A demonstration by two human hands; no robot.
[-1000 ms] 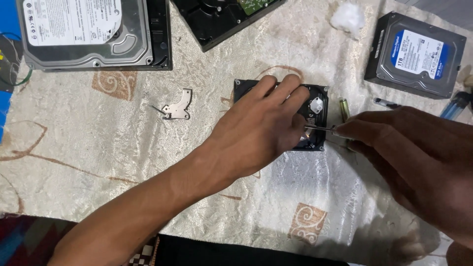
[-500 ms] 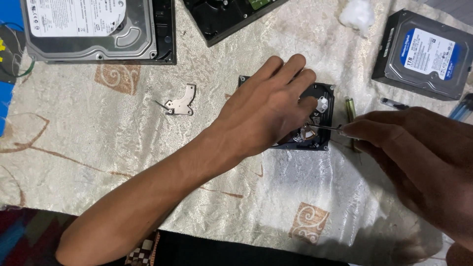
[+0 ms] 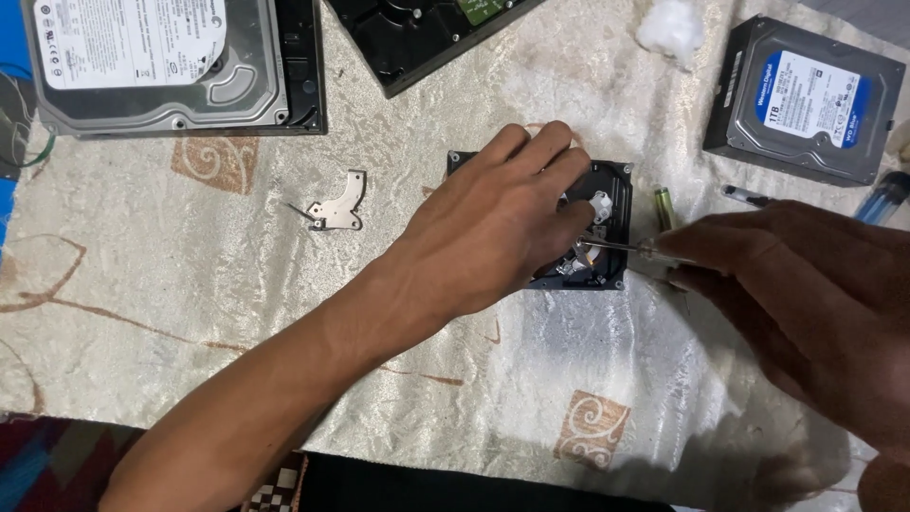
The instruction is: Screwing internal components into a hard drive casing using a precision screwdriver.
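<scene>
A small black opened hard drive (image 3: 607,204) lies on a cream patterned cloth (image 3: 190,275). My left hand (image 3: 493,223) rests flat over it, fingers spread across its top and pressing it down. My right hand (image 3: 806,294) comes in from the right and grips a thin screwdriver (image 3: 621,247). The screwdriver's metal tip points left into the drive's inner parts near the lower right corner. Much of the drive is hidden under my left hand.
A loose silver metal bracket (image 3: 339,206) lies left of the drive. A large silver hard drive (image 3: 161,62) sits at top left, a black drive case (image 3: 427,33) at top middle, a blue-labelled drive (image 3: 806,100) at top right. A white cotton wad (image 3: 670,28) and a small green cylinder (image 3: 664,207) lie nearby.
The view has shifted slightly. Both hands stay on the small drive, the screwdriver tip still in its inner parts.
</scene>
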